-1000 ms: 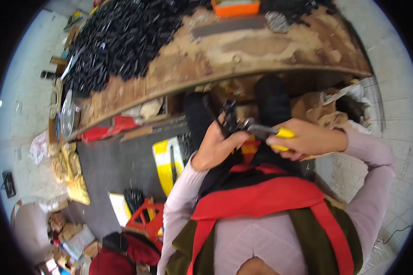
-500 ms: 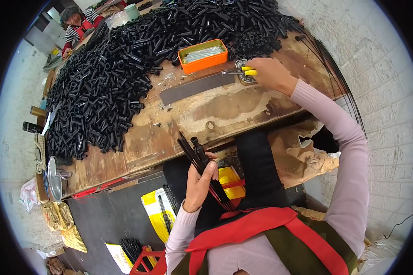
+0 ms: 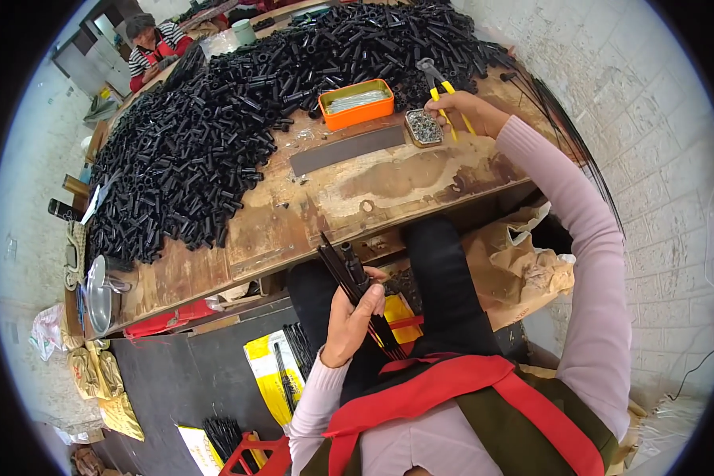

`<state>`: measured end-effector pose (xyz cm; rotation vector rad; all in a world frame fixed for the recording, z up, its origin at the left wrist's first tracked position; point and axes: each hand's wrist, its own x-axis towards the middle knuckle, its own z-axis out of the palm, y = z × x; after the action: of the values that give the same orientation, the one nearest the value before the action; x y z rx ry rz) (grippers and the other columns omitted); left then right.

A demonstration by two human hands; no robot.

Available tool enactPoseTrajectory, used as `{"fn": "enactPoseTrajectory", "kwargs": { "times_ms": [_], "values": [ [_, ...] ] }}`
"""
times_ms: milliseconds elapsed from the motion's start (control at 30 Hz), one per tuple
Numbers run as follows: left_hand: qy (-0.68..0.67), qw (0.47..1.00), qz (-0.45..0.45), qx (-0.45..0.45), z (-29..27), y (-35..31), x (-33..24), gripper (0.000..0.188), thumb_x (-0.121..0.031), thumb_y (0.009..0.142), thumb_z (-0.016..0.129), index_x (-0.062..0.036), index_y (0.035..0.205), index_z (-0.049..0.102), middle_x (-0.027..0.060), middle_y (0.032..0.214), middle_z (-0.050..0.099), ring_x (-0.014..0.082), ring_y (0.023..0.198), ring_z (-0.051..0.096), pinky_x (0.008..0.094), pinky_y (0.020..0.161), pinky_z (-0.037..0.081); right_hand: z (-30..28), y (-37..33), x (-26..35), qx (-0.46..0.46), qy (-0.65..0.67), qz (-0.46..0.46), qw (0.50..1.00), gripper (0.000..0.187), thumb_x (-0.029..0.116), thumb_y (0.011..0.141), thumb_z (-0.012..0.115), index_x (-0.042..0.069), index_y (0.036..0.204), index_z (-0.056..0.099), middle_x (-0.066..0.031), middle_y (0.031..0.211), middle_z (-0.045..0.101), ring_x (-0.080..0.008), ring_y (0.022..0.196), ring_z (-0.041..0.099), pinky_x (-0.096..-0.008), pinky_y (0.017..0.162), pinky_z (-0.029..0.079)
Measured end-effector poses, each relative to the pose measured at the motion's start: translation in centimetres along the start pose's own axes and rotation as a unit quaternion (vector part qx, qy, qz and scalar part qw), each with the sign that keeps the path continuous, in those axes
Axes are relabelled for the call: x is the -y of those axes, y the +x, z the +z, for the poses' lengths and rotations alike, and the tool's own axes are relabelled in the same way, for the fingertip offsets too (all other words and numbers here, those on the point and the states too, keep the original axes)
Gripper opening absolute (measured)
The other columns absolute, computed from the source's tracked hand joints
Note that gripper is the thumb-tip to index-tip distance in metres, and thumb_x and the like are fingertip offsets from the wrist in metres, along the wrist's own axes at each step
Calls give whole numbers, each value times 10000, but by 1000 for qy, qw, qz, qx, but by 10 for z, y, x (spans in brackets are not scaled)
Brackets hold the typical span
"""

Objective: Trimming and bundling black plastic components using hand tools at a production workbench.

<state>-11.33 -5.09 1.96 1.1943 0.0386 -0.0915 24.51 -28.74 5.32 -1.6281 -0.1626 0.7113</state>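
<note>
Left hand (image 3: pixel 349 321) is closed around a bundle of thin black rods (image 3: pixel 355 289), held over the lap below the workbench (image 3: pixel 373 186) edge. Right hand (image 3: pixel 464 111), extended across the workbench, grips yellow-handled pliers (image 3: pixel 440 87) just beside a small tin of metal fasteners (image 3: pixel 424 127).

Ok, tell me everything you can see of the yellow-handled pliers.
The pliers have grey metal jaws and yellow grips. The right hand holds them by the grips at the far right of the wooden workbench, jaws pointing away toward the heap of black tubes. They are beside a small tin of metal bits. Whether the jaws are open is too small to tell.
</note>
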Motion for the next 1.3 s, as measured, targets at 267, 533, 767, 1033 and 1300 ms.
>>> {"fn": "enactPoseTrajectory", "kwargs": {
  "times_ms": [267,533,767,1033,1300],
  "values": [
    [-7,999,32,4,4,-34,-7,215,-141,988,524,17,1132,498,5,740,449,97,667,432,257,624,391,98,-115,2,84,170,-14,982,143,178,934,616,47,989,598,-22,860,628,-75,709,573,-200,648,474],
    [-11,993,114,39,8,-55,-8,370,-236,1023,474,13,1295,450,12,799,486,93,717,450,253,681,392,207,-223,-50,103,114,-157,976,114,73,873,656,23,938,577,-42,829,583,-123,699,557,-267,659,457],
    [51,988,127,78,8,-67,-1,683,-537,1008,359,63,1321,459,78,1009,609,136,890,551,283,833,436,240,-266,-66,100,149,-242,954,92,-83,873,616,-26,934,575,-93,867,645,-210,839,677,-410,962,496],
    [74,984,133,94,12,-68,1,714,-560,1000,358,67,1321,476,135,1265,566,190,1122,539,318,993,392,235,-273,-73,106,79,-286,949,79,-81,885,592,-29,929,553,-102,804,633,-244,707,697,-458,1055,406],
    [62,986,131,85,16,-68,2,714,-555,998,369,64,1340,468,147,1324,533,221,1206,507,337,1040,358,234,-273,-75,109,89,-289,947,96,-84,887,588,-18,945,550,-91,825,606,-243,705,695,-451,1066,386]
  ]
}}
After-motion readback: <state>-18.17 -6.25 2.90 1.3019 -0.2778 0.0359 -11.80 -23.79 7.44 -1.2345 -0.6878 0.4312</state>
